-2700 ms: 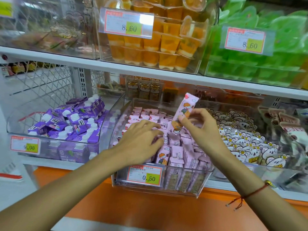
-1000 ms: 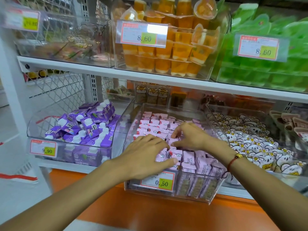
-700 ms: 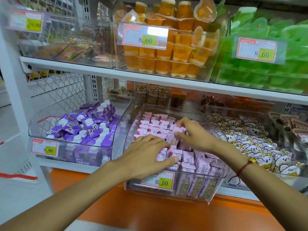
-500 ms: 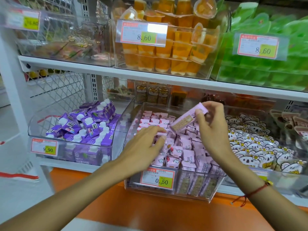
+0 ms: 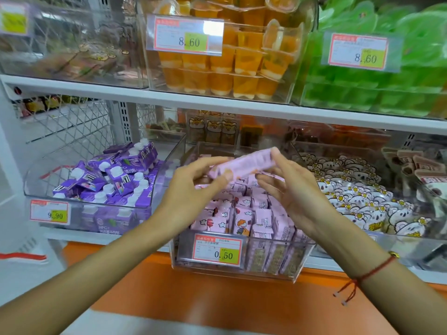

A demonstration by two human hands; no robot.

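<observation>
A long pink packet (image 5: pixel 244 163) is held level above the clear bin (image 5: pixel 208 268), blurred by motion. My left hand (image 5: pixel 193 192) pinches its left end between fingers and thumb. My right hand (image 5: pixel 297 192) holds the right end, with the thumb on top and the fingers under the packet. Beneath both hands, the bin is packed with several more pink packets (image 5: pixel 244 213) standing in rows, and it carries a 0.50 price tag (image 5: pixel 217 250) on its front.
A bin of purple drink cartons (image 5: pixel 108 180) stands to the left, and a bin of white bear-face packets (image 5: pixel 358 201) to the right. The white shelf (image 5: pixel 217 102) above carries orange jelly cups (image 5: pixel 222 68) and green packs (image 5: pixel 387 68). An orange base panel (image 5: pixel 193 293) runs below.
My left hand has risen off the packets in the bin and taken the left end of the packet my right hand lifted. The packet now lies closer to level.
</observation>
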